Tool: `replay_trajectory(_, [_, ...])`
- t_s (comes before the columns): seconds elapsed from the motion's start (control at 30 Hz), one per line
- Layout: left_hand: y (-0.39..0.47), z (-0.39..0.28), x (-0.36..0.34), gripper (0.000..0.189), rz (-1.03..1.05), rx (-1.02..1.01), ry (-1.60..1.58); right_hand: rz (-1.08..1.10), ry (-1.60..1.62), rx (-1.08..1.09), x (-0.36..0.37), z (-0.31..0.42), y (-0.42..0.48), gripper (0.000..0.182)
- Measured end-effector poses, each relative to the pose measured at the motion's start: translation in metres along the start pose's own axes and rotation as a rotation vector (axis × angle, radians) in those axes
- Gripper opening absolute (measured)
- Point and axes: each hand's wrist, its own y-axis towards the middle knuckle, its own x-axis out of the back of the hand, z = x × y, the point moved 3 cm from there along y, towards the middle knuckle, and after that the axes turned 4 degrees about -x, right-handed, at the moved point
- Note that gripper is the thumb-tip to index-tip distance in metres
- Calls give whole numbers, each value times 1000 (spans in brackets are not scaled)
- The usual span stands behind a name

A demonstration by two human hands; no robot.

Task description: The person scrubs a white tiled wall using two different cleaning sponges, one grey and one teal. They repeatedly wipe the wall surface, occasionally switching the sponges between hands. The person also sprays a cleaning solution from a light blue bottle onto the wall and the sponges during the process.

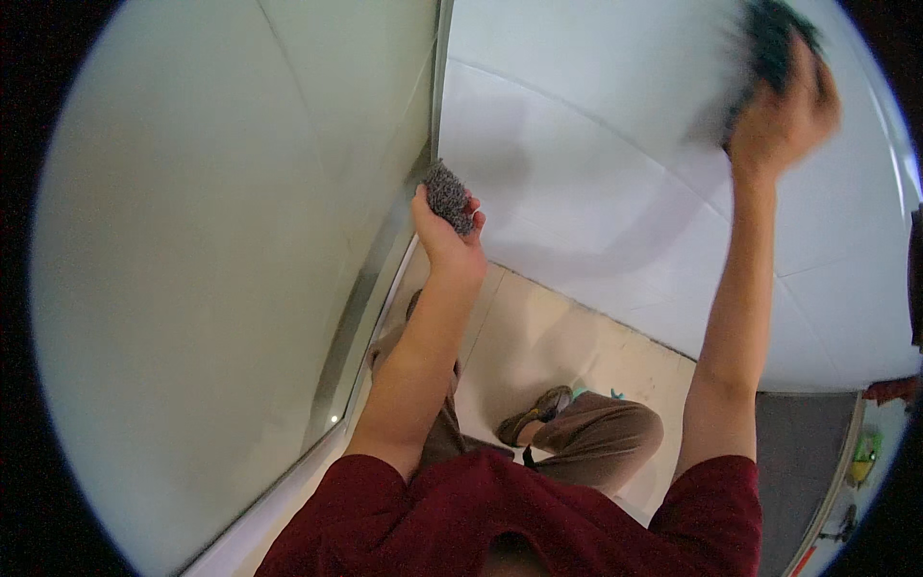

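My left hand (448, 231) holds a grey, shaggy cloth or sponge (447, 196), close to the metal edge of a glass panel (216, 252). At the upper right, my right hand (786, 119) grips a dark green bristly brush or scrubber (779, 43), blurred by motion. It is at the white tiled wall (606, 173), though the exact contact cannot be made out. Both arms reach out ahead of my body, the right one farther up than the left.
Beige floor tiles (562, 324) lie below, with my shoe (537, 416) on them. The panel's metal frame (353, 397) runs along the left. A dark grey surface (800, 461) and a green and yellow item (864, 458) are at the lower right.
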Motion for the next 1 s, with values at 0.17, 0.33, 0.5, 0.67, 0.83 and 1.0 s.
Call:
replay_trajectory(0.17, [-4, -9, 8, 37, -70, -37, -8, 733, 179, 286, -35, 166, -16, 29])
replay_trajectory(0.33, [-9, -8, 11, 37, -39, -123, 27, 715, 351, 730, -53, 240, -173, 42])
replay_trajectory(0.5, [-3, -9, 13, 36, 0, -84, 44, 958, 468, 785, -2, 200, -293, 36])
replay_trajectory(0.67, [-14, -6, 4, 35, 50, -29, 69, 1021, 405, 171, 77, 63, -291, 25])
replay_trajectory(0.83, [-22, 0, 5, 35, 15, 31, 90, 518, 12, -586, 141, -14, -313, 50])
replay_trajectory(1.0, [-19, 4, 10, 35, 14, 49, 85, 70, 153, -1084, 100, 32, -268, 56])
